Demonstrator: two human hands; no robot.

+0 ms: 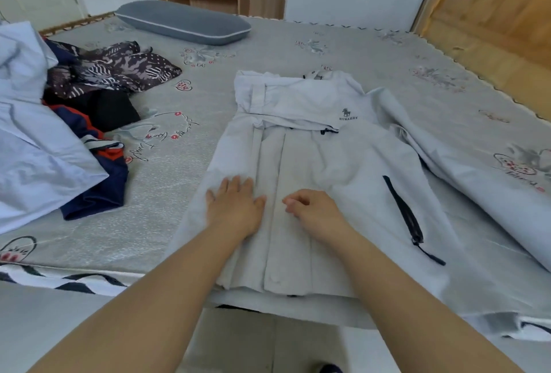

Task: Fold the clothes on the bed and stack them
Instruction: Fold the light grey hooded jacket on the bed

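**While the jacket's half folded, smooth before you tuck**

While both hands are down on it, the pale grey zip-up jacket with the little horse logo point(313, 146) is spread flat across the near edge of the patterned grey bed point(298, 41), one side already turned in over the middle. The left hand point(235, 208) lies open, palm flat, fingers spread on the folded panel, gripping nothing. The right hand point(313, 208) sits just beside it with fingers loosely curled, maybe pinching a bit of the front placket, though I can't really tell.

Out past the right hand, the long sleeve point(465, 163) trails loose across the mattress. My guess is that needs folding in next. I'd keep the flat palm pinning the fold so it doesn't slide, then sweep creases outward.

Well off beyond the left hand sits the heap of unfolded dark patterned clothes point(98, 80), nothing stacked yet.
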